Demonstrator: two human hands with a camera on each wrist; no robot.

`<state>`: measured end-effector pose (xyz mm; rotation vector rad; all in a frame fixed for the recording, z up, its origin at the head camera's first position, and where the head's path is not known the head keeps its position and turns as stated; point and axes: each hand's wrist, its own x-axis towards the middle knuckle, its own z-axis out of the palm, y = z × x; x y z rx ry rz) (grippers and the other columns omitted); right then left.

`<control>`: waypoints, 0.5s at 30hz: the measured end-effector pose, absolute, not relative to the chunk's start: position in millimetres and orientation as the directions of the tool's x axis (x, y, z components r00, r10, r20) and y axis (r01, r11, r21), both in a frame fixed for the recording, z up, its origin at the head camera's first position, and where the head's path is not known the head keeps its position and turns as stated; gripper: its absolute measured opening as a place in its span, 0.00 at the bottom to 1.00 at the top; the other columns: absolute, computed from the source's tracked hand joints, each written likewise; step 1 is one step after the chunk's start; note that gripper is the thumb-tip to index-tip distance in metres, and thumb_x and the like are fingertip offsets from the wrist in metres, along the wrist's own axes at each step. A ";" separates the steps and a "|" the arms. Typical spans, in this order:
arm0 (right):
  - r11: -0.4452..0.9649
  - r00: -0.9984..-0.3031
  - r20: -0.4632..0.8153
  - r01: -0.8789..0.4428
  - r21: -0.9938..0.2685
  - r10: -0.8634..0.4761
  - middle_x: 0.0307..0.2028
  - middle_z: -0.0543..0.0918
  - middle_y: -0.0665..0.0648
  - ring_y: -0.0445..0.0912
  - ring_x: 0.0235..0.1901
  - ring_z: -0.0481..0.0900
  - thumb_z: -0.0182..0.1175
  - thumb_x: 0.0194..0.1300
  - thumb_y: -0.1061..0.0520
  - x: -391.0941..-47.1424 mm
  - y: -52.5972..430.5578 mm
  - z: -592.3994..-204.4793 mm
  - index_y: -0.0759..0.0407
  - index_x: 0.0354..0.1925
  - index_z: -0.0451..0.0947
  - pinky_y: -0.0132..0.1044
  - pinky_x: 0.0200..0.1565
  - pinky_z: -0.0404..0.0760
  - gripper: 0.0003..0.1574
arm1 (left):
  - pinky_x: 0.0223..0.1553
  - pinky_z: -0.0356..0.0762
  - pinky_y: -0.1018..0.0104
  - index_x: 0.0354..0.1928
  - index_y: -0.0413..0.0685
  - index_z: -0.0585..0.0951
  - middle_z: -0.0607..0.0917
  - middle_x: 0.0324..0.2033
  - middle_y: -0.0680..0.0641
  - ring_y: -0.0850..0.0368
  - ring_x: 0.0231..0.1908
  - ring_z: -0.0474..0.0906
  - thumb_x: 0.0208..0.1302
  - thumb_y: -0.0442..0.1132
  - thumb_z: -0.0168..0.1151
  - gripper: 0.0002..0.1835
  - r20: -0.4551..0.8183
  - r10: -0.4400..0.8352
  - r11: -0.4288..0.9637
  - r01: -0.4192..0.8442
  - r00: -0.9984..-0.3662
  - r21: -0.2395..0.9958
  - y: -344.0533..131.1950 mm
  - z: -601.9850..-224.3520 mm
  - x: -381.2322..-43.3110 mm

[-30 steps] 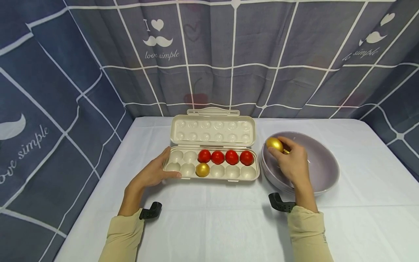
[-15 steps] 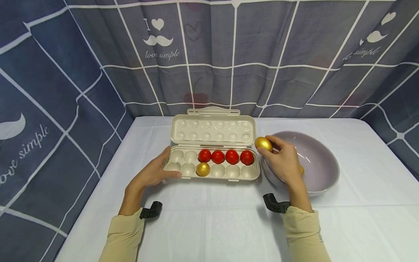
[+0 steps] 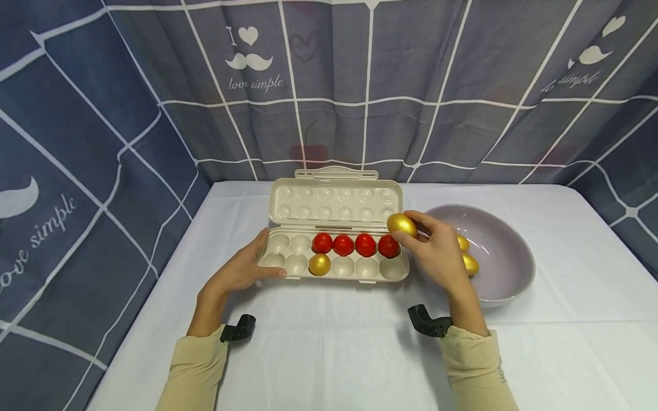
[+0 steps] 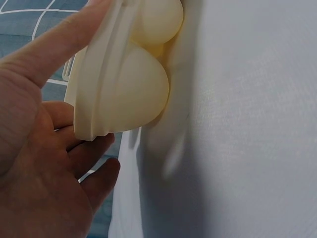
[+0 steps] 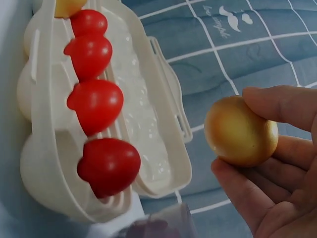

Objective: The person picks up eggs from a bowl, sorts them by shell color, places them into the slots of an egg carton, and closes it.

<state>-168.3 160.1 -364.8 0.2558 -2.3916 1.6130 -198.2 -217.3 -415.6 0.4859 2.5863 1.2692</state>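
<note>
The left hand (image 3: 239, 271) grips the left end of a cream egg carton (image 3: 336, 214), thumb along the front edge; in the left wrist view its fingers reach round the carton's end (image 4: 133, 94). Between thumb and fingertips the right hand (image 3: 441, 254) pinches a golden egg (image 3: 402, 225), raised near the carton's right end. The carton's lid stands open at the back. Several red eggs (image 3: 365, 245) fill the right part of its back row, and one golden egg (image 3: 320, 264) sits in the front row. The remaining cups hold nothing.
A lilac bowl (image 3: 506, 260) stands right of the carton, partly behind the right hand, with golden eggs (image 3: 470, 265) inside. A white cloth (image 3: 329, 354) covers the table. Dark checked curtains (image 3: 401, 85) hang behind and at the sides.
The right hand has carried the golden egg leftward out of the bowl to the carton's right end, uncovering golden eggs in the bowl. The left hand keeps its place on the carton.
</note>
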 end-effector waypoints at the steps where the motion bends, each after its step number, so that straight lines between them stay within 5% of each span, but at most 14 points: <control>1: 0.364 -0.956 0.295 -0.280 -0.888 -0.016 0.52 0.80 0.67 0.54 0.53 0.78 0.67 0.61 0.67 -168.2 158.1 -364.7 0.74 0.58 0.75 0.26 0.48 0.77 0.27 | 0.70 0.42 0.42 0.77 0.37 0.42 0.46 0.76 0.38 0.43 0.74 0.42 0.55 0.43 0.76 0.61 -0.053 0.384 0.575 0.194 -0.922 0.795 -217.3 -415.6 -198.0; 15: 0.310 -0.946 0.323 -0.319 -0.896 -0.039 0.54 0.81 0.65 0.54 0.53 0.79 0.69 0.58 0.68 -165.3 131.5 -366.2 0.72 0.56 0.78 0.30 0.48 0.79 0.26 | 0.70 0.41 0.42 0.77 0.36 0.42 0.44 0.76 0.38 0.44 0.74 0.40 0.55 0.44 0.76 0.61 -0.061 0.380 0.578 0.185 -0.923 0.795 -217.8 -415.7 -197.8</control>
